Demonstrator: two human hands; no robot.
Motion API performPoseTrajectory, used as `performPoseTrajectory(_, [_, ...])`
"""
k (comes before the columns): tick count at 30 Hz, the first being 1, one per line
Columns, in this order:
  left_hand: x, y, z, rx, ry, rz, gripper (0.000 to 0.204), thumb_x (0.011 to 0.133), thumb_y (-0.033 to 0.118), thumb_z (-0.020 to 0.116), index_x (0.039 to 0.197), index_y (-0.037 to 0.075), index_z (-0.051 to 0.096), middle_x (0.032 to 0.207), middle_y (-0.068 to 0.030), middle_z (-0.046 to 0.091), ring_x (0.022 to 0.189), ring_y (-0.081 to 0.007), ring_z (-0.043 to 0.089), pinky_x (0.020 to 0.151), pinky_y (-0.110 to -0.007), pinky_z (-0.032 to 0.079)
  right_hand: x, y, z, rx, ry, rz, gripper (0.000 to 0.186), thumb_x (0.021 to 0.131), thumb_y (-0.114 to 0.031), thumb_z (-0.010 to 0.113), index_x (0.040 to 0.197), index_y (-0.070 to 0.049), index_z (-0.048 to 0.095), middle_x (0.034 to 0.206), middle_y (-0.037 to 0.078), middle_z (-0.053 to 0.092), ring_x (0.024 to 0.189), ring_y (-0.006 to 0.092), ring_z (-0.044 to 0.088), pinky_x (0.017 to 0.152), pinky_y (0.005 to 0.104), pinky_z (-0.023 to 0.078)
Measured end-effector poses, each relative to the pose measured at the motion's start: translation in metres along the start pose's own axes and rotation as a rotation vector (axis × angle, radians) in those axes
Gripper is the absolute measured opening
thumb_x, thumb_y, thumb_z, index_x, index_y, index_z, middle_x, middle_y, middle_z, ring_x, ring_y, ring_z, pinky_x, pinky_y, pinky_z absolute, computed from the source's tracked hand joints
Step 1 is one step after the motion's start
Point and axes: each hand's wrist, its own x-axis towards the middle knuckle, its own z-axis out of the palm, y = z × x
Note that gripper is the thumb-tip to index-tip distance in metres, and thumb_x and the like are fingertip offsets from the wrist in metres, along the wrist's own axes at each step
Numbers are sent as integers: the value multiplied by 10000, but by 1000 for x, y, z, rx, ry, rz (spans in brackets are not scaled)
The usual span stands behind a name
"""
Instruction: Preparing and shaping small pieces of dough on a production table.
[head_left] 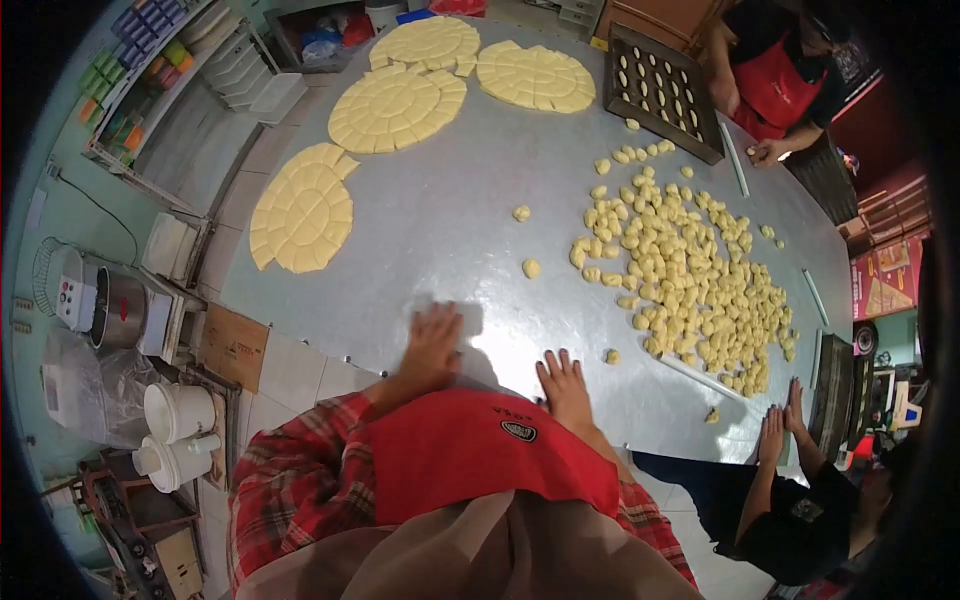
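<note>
Two bare hands are lying open at the near edge of the metal worktop (430, 225). On the left, the left hand (436, 340) is facing palm down, its fingers extended and slightly parted, gripping nothing; beside it the right hand (567, 390) is also spreading its fingers, empty. Whether either palm is pressing on the metal, one cannot tell.

At the far left, white buckets (180, 412) and a mixer (78, 290) are standing off the worktop. Along its left and far side, four scored dough rounds (301, 208) are lying flat, well apart from the hands. Bare metal is separating them from the hands. Three loose dough balls (531, 268) are sitting mid-worktop, the closest just beyond the right hand. Further right, a large heap of dough balls (700, 270) is spreading, a white rod (705, 377) lying along its near side. Behind the heap, a dark tray (660, 131) is holding rows of small pieces, and one co-worker (785, 85) is leaning beside it. Another co-worker (800, 525) is reaching both arms to the worktop at lower right.

The left forearm, in a plaid sleeve (310, 455), is slanting up and rightward; the right is slanting up and leftward past the red apron (480, 460).
</note>
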Motion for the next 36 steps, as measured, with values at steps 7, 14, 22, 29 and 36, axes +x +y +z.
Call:
performPoseTrajectory(7, [106,-38,-38,-293,376,228,324,796,232,647,1071,63,616,1215,-128,549,1192,-327,463,1011,-481,342,105,6,-22,29,467,47,441,812,-122,554,1238,-16,511,1357,191,432,1296,388,351,1068,510,283])
performPoseTrajectory(14, [3,-65,-39,-899,413,-296,140,848,51,611,982,48,570,920,-83,585,812,-211,602,703,-305,490,35,-23,10,440,468,-22,331,819,44,503,1133,-11,593,1009,182,596,865,347,583,782,421,478])
performPoseTrajectory(22, [10,-99,-32,-1044,43,8,282,877,107,551,1126,-22,572,1031,-106,620,967,-214,592,812,-341,507,120,-52,-48,583,370,32,202,865,-72,493,1034,-37,598,939,192,626,909,344,612,764,400,492])
performPoseTrajectory(29, [-57,-316,-143,-6,549,-1197,411,871,405,566,1003,16,592,1064,-190,601,951,-352,597,821,-441,482,57,192,-210,-500,929,502,341,925,-240,515,1199,-49,582,1258,228,520,1154,412,484,927,442,417])
performPoseTrajectory(36, [-24,-361,-76,-73,511,-1136,431,795,322,660,1050,-13,569,1002,-220,615,973,-339,604,833,-428,489,95,101,-108,-2,669,266,433,772,-5,631,1197,-43,561,1357,230,432,1270,404,387,1072,452,281])
